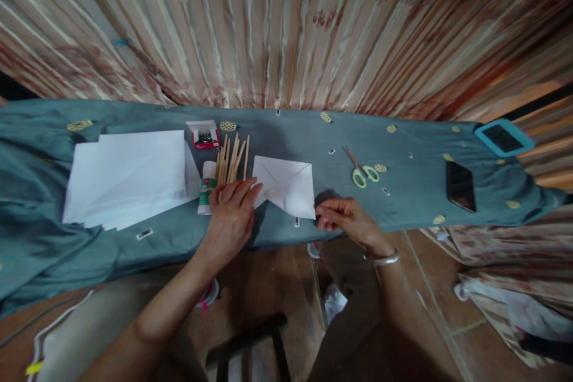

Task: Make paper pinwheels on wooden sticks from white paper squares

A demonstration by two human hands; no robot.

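White paper: From my distant post I see the folded white paper with slanting crease lines on the desk, which is covered by a grey-blue cloth, between the two hands.
Left hand: The left hand lies palm down, fingers slightly bent and close together, fingertips at the paper's left edge; I cannot tell if they grip it.
Right hand: The right hand is curled, thumb and forefinger almost closed, and appears to pinch the paper's lower right corner.
Glue and sticks: A white-and-green glue tube and pale wooden sticks are just beside the left hand.
Scissors: The scissors with yellow-green handles lie apart, to the right of the paper.
Paper pile: Loose white sheets lie at the far left.
Step in hand: I judge it is the handling and aligning of the folded paper by its edges.
Next move: In my opinion, it calls for a light, steady left hold and a careful right pinch, without disturbing the sticks.
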